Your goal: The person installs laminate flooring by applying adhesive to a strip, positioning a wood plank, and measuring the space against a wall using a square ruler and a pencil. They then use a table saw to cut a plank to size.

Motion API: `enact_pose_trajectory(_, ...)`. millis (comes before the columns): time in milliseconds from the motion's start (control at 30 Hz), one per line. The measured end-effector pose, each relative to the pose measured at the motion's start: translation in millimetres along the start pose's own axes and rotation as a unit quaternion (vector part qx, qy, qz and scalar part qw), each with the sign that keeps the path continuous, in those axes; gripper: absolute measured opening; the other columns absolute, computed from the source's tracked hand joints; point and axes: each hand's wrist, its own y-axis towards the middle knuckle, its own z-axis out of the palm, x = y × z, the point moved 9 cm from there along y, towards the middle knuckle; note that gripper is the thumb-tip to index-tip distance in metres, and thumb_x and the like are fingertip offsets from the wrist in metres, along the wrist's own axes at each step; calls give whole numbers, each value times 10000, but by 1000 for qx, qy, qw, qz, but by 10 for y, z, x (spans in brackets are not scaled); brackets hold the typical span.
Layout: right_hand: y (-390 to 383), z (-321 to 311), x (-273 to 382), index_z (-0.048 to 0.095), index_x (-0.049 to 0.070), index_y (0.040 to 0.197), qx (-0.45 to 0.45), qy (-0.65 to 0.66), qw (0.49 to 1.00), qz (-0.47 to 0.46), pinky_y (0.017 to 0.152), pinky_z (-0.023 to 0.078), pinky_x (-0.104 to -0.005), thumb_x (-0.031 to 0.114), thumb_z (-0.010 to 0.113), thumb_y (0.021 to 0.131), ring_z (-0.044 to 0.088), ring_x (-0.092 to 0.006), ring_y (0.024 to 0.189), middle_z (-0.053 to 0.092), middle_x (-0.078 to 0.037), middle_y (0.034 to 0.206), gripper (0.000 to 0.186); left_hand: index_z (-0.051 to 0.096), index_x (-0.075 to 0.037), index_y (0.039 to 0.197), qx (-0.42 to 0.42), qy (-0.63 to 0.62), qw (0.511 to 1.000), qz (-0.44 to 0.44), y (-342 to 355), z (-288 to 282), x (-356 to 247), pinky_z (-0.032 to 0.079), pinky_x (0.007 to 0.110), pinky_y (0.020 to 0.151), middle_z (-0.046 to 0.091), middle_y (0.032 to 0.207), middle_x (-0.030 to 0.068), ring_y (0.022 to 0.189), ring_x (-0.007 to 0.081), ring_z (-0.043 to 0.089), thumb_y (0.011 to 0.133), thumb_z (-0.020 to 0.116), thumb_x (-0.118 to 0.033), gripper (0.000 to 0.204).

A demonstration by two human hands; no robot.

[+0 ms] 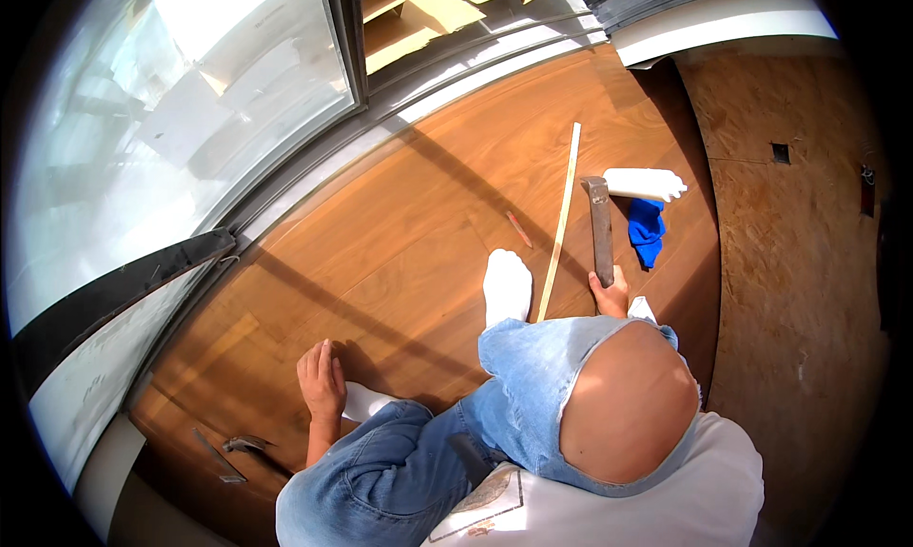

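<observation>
My right hand (611,290) is closed around the lower end of a flat metal pull bar (601,233) with a bent far end. The bar points away from me over the wood floor (399,252). Left of it lies a long, thin pale strip (563,219), and a short red pencil-like stick (519,228) is farther left. Near the bar's far end are a white cylindrical item (643,184), whose kind I cannot make out, and a crumpled blue cloth (647,233). My left hand (323,378) is low by my white-socked foot, holding nothing, its fingers stretched out.
A hammer (249,444) and a thin flat metal piece (219,457) lie at the lower left. Large glass door panels (190,119) and their track (285,181) border the floor on the left. To the right is a bare brown board surface (789,262). Cardboard (418,24) sits beyond the track.
</observation>
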Motion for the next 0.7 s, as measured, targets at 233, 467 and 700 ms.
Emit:
enact_pose_trajectory(233, 78, 62, -75, 619, 66, 1080, 65, -134, 988, 40, 778, 529, -527, 479, 725, 882, 703, -447, 870, 732, -222, 893, 470, 631, -26, 1318, 9, 3, 1000, -15, -284, 49, -171, 497, 455, 901, 654, 1149, 157, 1017, 350, 617, 844, 695, 32, 482)
enact_pose_trajectory(467, 255, 32, 250, 585, -47, 1053, 160, -338, 925, -69, 789, 529, -558, 550, 632, 938, 696, -477, 896, 717, -293, 883, 610, 647, -28, 1309, 17, -4, 999, -37, -501, 332, -336, 491, 458, 865, 652, 1138, 160, 989, 352, 606, 838, 718, 9, 477)
enact_pose_trajectory(700, 620, -182, 317, 615, 73, 869, 108, -359, 905, -200, 701, 513, -529, 475, 603, 1005, 685, -410, 791, 712, -166, 816, 425, 657, -20, 1285, -5, -31, 996, -84, -571, 362, -253, 486, 461, 864, 643, 1111, 168, 973, 357, 606, 819, 682, 22, 469)
